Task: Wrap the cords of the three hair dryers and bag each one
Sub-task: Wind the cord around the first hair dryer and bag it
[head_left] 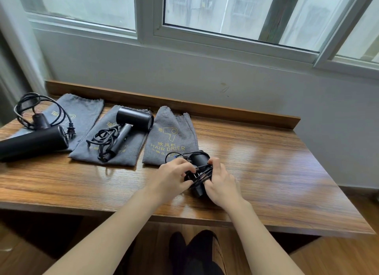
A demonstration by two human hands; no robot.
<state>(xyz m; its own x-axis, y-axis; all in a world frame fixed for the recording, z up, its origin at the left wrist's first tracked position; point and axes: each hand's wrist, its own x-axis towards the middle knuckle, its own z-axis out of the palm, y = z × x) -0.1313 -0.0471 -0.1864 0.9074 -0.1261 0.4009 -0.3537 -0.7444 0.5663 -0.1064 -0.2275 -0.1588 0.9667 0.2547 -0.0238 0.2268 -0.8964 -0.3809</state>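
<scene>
I have the small black plastic hair dryer [200, 173] at the wooden table's [266, 172] near edge, just in front of the grey felt bag [170, 135]. My left hand [174, 177] pinches its stiff, springy black cord [202, 177]; my right hand [220, 181] clasps the wound loops against the handle, likely the firmest hold

Glossy wooden tabletop [266, 161] with raised back edge, against pale grey wall [205, 77]. Above, sliding windows [225, 10] in white frames, soft daylight reflected on the wood. Wooden floor [338, 256] near right.
</scene>
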